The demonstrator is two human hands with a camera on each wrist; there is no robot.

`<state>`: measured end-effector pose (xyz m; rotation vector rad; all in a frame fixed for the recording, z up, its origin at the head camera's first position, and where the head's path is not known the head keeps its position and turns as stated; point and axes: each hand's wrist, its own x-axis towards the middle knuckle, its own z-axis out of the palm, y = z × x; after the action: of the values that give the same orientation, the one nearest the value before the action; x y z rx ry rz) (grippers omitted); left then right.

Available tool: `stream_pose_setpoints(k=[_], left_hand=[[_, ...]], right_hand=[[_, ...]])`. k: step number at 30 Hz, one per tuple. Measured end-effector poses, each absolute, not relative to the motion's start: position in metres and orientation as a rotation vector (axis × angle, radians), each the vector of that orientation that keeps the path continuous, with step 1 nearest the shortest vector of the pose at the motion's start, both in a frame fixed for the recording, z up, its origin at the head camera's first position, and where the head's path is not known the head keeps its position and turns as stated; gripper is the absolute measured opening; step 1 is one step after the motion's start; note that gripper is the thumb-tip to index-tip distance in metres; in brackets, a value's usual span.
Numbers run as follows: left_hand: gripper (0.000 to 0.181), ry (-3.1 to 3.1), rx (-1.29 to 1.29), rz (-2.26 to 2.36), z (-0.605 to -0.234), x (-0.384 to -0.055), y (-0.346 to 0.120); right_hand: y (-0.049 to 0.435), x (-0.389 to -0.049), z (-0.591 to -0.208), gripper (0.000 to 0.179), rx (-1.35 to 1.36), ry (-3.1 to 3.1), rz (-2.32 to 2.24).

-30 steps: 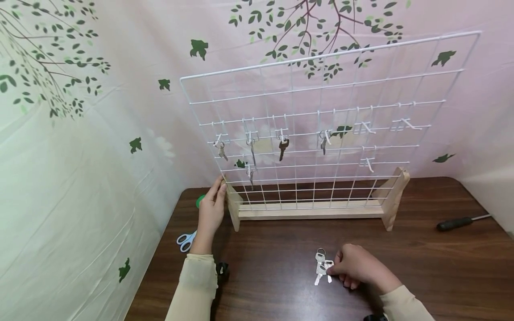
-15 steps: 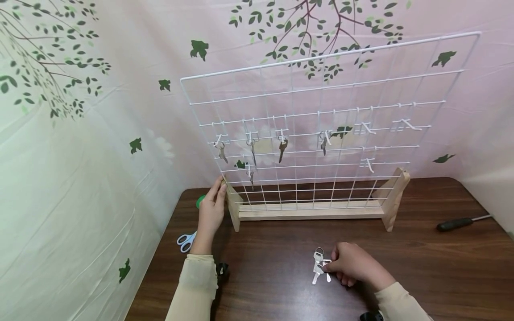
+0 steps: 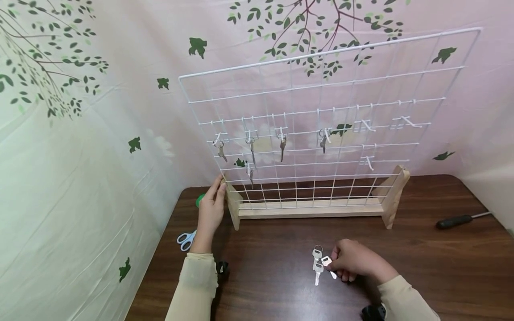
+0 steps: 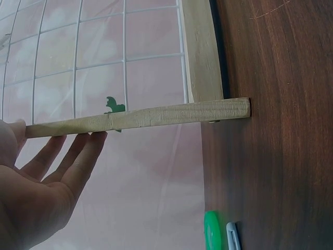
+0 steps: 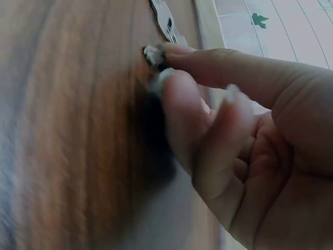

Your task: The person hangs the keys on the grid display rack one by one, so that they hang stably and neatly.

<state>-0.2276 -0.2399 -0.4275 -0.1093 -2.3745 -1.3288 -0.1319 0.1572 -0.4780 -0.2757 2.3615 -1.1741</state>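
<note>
A white wire grid [image 3: 329, 52] stands in a wooden base [image 3: 309, 214]. My left hand [image 3: 210, 211] grips the base's left upright [image 4: 151, 115], thumb on one face and fingertips on the other. Low over the table at the front, my right hand [image 3: 357, 258] pinches a silver key [image 3: 326, 261] between thumb and finger; the right wrist view shows that pinch close up, blurred. Just left of those fingertips lie other silver keys [image 3: 317, 267], one with a ring at its top. Several keys, among them a darker key [image 3: 283, 149], hang from hooks on the grid.
Hooks without keys, such as one white hook [image 3: 368, 163], sit on the grid's right part. Light blue scissors [image 3: 185, 240] and a green round object [image 3: 198, 200] lie beyond the left arm. A screwdriver [image 3: 453, 222] lies at the right edge.
The key in my right fingers has shifted and turned, standing slightly apart from the other keys, which have moved slightly left. My left hand stays on the upright.
</note>
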Motion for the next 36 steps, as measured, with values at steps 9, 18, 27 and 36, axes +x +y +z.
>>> stream_pose_setpoints(k=[9, 18, 27, 36], left_hand=[[0.048, -2.377, -0.095, -1.329, -0.426, -0.229, -0.239], [0.048, -2.369, -0.093, -1.302, -0.424, -0.230, -0.238], [0.047, -2.387, -0.082, -1.340, -0.427, -0.227, -0.239], [0.048, -2.388, -0.091, -1.321, -0.427, -0.228, -0.239]], right_hand=[[0.152, -0.135, -0.472, 0.035, -0.178, 2.508, -1.051], [0.150, -0.140, -0.474, 0.029, -0.172, 2.483, -1.054], [0.154, -0.138, -0.478, 0.028, -0.232, 2.437, -1.087], [0.149, -0.135, -0.476, 0.032, -0.269, 2.627, -0.966]])
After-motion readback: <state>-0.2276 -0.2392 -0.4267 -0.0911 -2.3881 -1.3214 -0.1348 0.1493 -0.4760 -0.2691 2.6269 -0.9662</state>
